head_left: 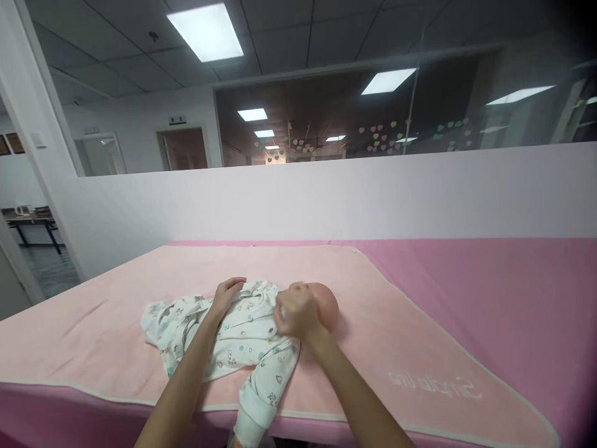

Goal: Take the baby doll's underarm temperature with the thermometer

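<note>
A baby doll [326,303] lies on a peach mat, its smooth bald head to the right. It wears a white outfit [247,333] printed with small animals and coloured dots. One sleeve [270,379] reaches toward me over the mat's near edge. My left hand [228,294] rests on the far side of the doll's body, fingers stretched out over the cloth. Close by the doll's neck and face, my right hand [297,310] is curled closed and slightly blurred. It covers the face and collar, and what its fingers hold, if anything, is hidden.
The peach mat [373,336] covers much of a pink-covered table [489,280]. A low white wall [326,199] with a window above it borders the far side. At far left, a doorway shows another table [30,219].
</note>
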Motion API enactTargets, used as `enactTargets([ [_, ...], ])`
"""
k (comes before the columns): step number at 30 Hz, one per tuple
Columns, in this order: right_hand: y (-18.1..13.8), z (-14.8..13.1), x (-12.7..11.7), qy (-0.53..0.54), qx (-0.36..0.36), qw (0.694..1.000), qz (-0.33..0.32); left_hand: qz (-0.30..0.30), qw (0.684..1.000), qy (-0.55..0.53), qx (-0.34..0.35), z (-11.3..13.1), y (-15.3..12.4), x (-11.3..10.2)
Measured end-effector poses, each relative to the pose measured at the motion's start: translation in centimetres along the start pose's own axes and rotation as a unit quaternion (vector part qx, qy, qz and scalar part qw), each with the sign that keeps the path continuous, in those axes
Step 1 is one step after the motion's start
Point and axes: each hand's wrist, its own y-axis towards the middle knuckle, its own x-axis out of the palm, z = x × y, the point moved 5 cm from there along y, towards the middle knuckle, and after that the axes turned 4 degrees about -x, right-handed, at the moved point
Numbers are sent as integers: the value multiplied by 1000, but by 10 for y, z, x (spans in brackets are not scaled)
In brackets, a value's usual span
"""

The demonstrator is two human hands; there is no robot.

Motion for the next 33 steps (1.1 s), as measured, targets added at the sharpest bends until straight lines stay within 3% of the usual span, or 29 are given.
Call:
enactTargets([
  [1, -3, -14, 15, -44, -35, 997, -56, 2, 1000, 14, 7, 0, 0, 1],
  [3, -9, -26, 37, -102, -33, 989, -104, 6, 999, 30, 17, 1, -1, 2],
  [8, -15, -24, 49, -106, 33, 989, -94, -11, 999, 15, 29, 15, -11, 3],
  [13, -14, -18, 55, -34, 81, 992, -90, 8, 992, -72, 103, 40, -29, 3],
  [15, -13, -14, 60, 6, 99, 992, -84, -37, 991, -63, 113, 45, -36, 14],
  [18, -12, -7, 66, 42, 115, 989, -83, -109, 987, 33, 118, 44, -43, 33],
  [21, -12, 0, 70, 50, 147, 984, -88, -100, 986, 79, 105, 39, -42, 38],
  [24, -6, 8, 74, 49, 184, 977, -93, -107, 991, 24, 73, 34, -36, 36],
  [30, 12, 14, 78, -20, 237, 957, -165, -148, 987, -66, -1, 30, -33, 33],
  [33, 15, 4, 51, -34, 217, 971, -99, -154, 985, -72, -26, 28, -33, 32],
])
